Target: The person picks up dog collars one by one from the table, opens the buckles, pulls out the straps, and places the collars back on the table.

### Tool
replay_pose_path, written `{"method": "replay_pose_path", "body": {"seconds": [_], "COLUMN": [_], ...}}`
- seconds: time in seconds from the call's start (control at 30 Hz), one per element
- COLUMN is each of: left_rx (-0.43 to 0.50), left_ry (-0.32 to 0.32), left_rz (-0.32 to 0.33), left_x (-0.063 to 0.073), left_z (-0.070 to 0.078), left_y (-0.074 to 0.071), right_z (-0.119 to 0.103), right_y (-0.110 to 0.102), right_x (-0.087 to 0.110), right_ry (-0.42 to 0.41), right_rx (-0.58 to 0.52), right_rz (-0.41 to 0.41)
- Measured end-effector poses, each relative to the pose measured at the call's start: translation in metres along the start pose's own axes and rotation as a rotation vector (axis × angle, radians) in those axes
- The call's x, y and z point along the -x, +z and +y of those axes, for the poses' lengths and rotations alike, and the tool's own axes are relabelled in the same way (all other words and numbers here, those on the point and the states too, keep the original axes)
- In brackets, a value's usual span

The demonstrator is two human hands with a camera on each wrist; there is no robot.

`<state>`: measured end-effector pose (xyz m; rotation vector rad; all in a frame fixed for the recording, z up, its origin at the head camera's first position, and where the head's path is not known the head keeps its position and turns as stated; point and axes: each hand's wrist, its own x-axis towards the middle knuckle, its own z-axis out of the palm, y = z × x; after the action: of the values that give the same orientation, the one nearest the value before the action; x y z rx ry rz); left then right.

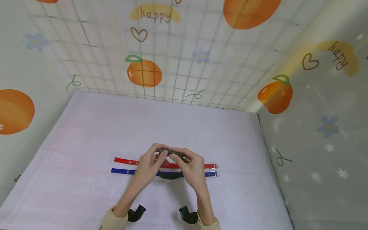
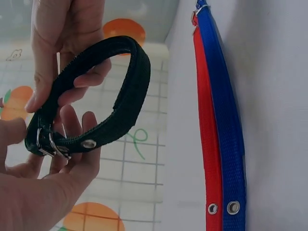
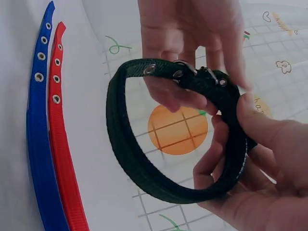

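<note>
A dark green collar (image 1: 171, 176) is held up between both hands, fastened into a loop. Its metal buckle (image 2: 46, 144), D-ring and an eyelet show in the left wrist view. The left hand (image 1: 148, 164) pinches the band by the buckle, thumb on one side and fingers behind. Close beside it, the right hand (image 1: 193, 166) grips the band just past the buckle, its thumb pressing the strap in the right wrist view. Most of the loop hangs below the fingers.
Behind and under the hands, a red collar (image 1: 122, 160) and a blue collar (image 1: 119, 171) lie stretched out side by side on the white table (image 1: 86, 134). Their eyelets are at the left, buckles at the right. Patterned curtains (image 1: 178, 73) surround the table's back and sides.
</note>
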<state>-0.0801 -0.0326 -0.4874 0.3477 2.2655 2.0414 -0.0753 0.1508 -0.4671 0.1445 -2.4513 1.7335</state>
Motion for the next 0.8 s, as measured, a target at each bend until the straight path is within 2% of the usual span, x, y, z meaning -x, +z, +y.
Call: {"method": "replay_pose_path", "body": {"seconds": [0.1,0.27,0.53,0.8], "left_rx": [-0.004,0.046,0.106,0.175], "left_ry": [-0.025,-0.080,-0.089,-0.184], "left_rz": [0.020,0.039,0.043,0.050], "left_x": [-0.0038,-0.0062,-0.0057,-0.0031], "left_z": [-0.0014,-0.0025,-0.0020,-0.0021], "left_y": [0.0013,0.0029,0.0065,0.0058], "right_z": [0.0012,0.0021,0.0038,0.0047], "right_y": [0.0008,0.0015,-0.0007,-0.0039], "right_x": [-0.0002,0.0001,0.0002,0.0003], "right_ry": [0.044,0.085,0.100,0.115], "right_rx": [0.014,0.027,-0.003,0.004], "right_rz": [-0.003,-0.001,0.001,0.002]}}
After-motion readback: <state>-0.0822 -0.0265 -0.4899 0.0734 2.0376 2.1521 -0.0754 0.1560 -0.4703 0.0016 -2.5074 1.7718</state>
